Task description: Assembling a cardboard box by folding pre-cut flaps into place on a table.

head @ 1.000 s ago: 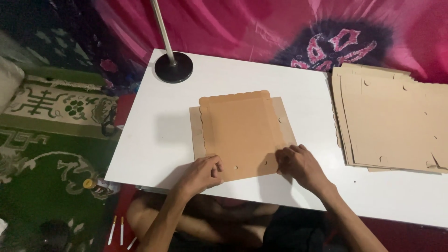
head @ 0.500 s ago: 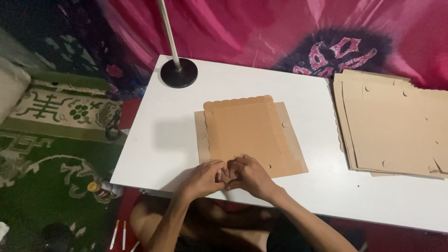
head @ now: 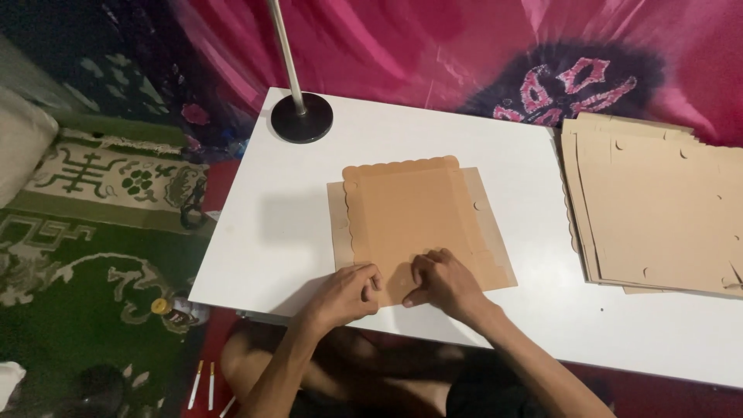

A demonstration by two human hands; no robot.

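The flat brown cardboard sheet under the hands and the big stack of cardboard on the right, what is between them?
Only bare white table, seen in the head view, separates the flat brown cardboard sheet from the stack of cardboard sheets.

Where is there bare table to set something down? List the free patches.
The white table is bare between the cardboard sheet and the cardboard stack, also left of the sheet below the lamp base, and along the near right edge. It is crowded at the sheet's near edge, where the left hand and right hand press.
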